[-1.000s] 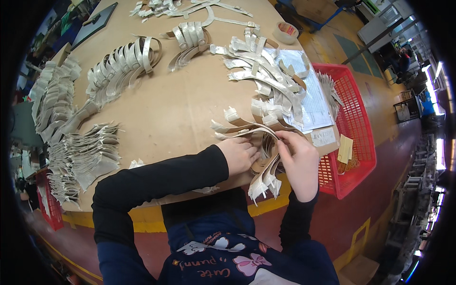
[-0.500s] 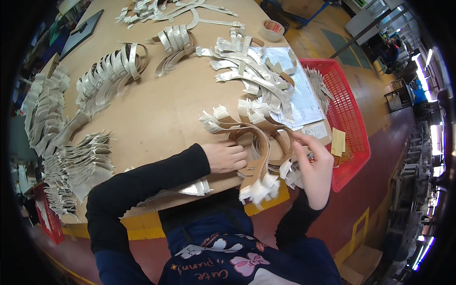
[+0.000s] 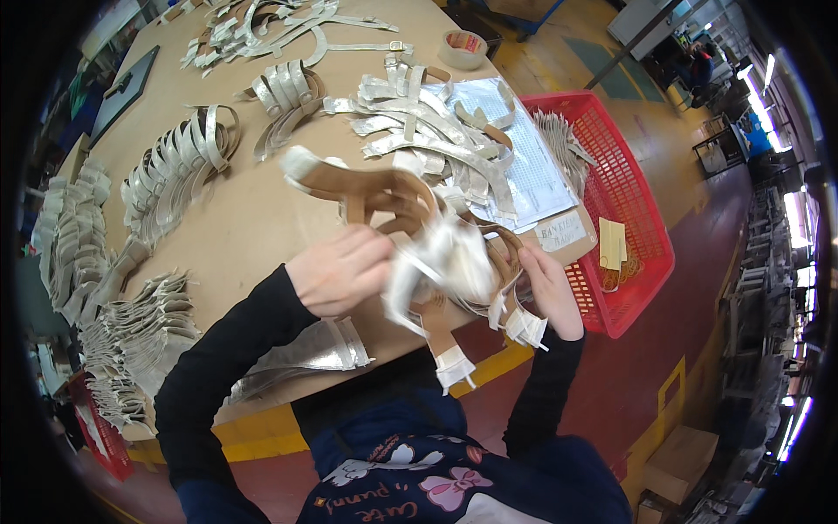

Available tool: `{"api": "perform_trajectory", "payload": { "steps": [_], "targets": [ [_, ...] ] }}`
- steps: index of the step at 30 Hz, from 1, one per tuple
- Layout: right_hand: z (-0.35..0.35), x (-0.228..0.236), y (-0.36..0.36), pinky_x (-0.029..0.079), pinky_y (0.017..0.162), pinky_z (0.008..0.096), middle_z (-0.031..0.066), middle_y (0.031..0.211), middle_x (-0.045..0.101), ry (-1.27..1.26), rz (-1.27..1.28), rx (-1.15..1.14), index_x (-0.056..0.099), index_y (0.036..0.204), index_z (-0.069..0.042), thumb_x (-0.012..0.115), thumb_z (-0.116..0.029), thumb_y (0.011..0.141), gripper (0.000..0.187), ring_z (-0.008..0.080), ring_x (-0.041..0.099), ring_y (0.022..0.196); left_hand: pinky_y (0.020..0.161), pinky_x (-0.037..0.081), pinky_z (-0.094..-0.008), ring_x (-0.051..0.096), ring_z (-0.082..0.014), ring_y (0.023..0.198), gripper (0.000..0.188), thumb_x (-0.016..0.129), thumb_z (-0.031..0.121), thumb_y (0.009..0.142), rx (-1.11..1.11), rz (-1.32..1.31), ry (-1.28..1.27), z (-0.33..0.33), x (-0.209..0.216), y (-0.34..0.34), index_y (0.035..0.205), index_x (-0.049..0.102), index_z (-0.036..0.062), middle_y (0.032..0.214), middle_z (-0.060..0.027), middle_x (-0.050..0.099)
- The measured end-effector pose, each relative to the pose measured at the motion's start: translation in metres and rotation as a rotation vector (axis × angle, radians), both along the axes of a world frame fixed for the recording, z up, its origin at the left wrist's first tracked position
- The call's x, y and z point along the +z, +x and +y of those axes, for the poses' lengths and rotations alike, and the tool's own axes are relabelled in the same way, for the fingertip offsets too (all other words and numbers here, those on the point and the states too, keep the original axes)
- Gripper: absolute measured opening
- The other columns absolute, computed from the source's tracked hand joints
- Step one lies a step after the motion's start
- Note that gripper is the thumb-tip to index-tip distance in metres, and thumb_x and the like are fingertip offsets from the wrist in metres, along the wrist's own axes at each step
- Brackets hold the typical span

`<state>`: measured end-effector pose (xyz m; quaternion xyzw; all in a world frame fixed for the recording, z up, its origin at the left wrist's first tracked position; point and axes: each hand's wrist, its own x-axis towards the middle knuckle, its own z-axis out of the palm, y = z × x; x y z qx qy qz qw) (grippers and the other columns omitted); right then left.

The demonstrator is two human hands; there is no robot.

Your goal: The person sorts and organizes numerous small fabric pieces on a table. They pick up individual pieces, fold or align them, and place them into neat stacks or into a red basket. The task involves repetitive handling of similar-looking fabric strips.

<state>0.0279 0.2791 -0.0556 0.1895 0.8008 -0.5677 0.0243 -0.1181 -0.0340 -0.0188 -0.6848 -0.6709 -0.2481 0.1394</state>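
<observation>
My right hand [image 3: 550,293] is closed on the edge of a bundle of straps [image 3: 436,323], silver on one face and tan on the other, with frayed whitish ends. They look like sandal straps. The bundle hangs over the table's near edge, its middle smeared by motion. My left hand [image 3: 340,271] is at the bundle's left side, fingers towards it; motion blur hides whether they grip. One curved strap [image 3: 358,181] stands out above that hand. Just beyond the bundle, a pile of silver straps [image 3: 419,122] lies partly on a printed sheet [image 3: 524,157].
A red plastic basket [image 3: 642,201] with straps and rubber bands stands at the right. Strap stacks [image 3: 175,175] line the table's left, with more straps [image 3: 284,92] farther back. A tape roll [image 3: 463,50] sits at the far right corner. Flat silver pieces [image 3: 305,354] lie at the near edge.
My left hand has moved left and slightly up. The bundle has shifted and spread, with one strap swung up to the left. My right hand stays on its edge. The whole view has shifted slightly.
</observation>
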Motion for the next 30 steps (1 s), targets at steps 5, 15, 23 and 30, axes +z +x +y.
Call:
{"api": "perform_trajectory", "payload": {
  "steps": [5, 15, 23, 30],
  "targets": [
    [0.007, -0.015, 0.000, 0.049, 0.075, 0.0270, 0.0032, 0.090, 0.064, -0.086, -0.033, 0.008, 0.063, 0.113, 0.002, 0.046, -0.029, 0.106, 0.036, 0.0111, 0.059, 0.079, 0.084, 0.051, -0.0384, 0.062, -0.0265, 0.100, 0.021, 0.051, 0.012, 0.094, 0.139, -1.100, 0.176, 0.030, -0.011, 0.014, 0.111, 0.058, 0.0039, 0.110, -0.0101, 0.062],
    [0.013, -0.029, 0.005, 0.048, 0.085, 0.0228, 0.0025, 0.106, 0.065, -0.401, 0.055, -0.040, 0.057, 0.130, 0.003, 0.049, -0.019, 0.105, 0.034, 0.0076, 0.061, 0.092, 0.084, 0.049, -0.0389, 0.061, -0.0242, 0.095, 0.019, 0.051, 0.013, 0.088, -0.133, -0.198, -0.351, 0.113, -0.058, 0.030, 0.105, 0.054, 0.0077, 0.099, -0.0090, 0.060],
    [0.024, -0.034, 0.000, 0.048, 0.078, 0.0214, 0.0013, 0.101, 0.066, -0.283, -0.056, 0.002, 0.060, 0.123, 0.006, 0.050, -0.015, 0.103, 0.030, 0.0054, 0.058, 0.085, 0.082, 0.048, -0.0429, 0.065, -0.0350, 0.080, 0.020, 0.060, 0.013, 0.077, -0.073, -0.333, -0.495, 0.125, -0.044, 0.017, 0.095, 0.056, 0.0045, 0.075, -0.0144, 0.065],
    [0.000, -0.040, 0.001, 0.045, 0.097, 0.0307, 0.0132, 0.122, 0.063, 0.035, 0.406, -0.104, 0.064, 0.115, 0.003, 0.053, 0.005, 0.090, 0.027, 0.0197, 0.060, 0.109, 0.080, 0.050, -0.0462, 0.064, -0.0384, 0.080, 0.023, 0.064, 0.016, 0.078, -0.136, -0.426, -0.410, 0.116, -0.043, 0.012, 0.096, 0.058, 0.0037, 0.076, -0.0186, 0.064]
  ]
}}
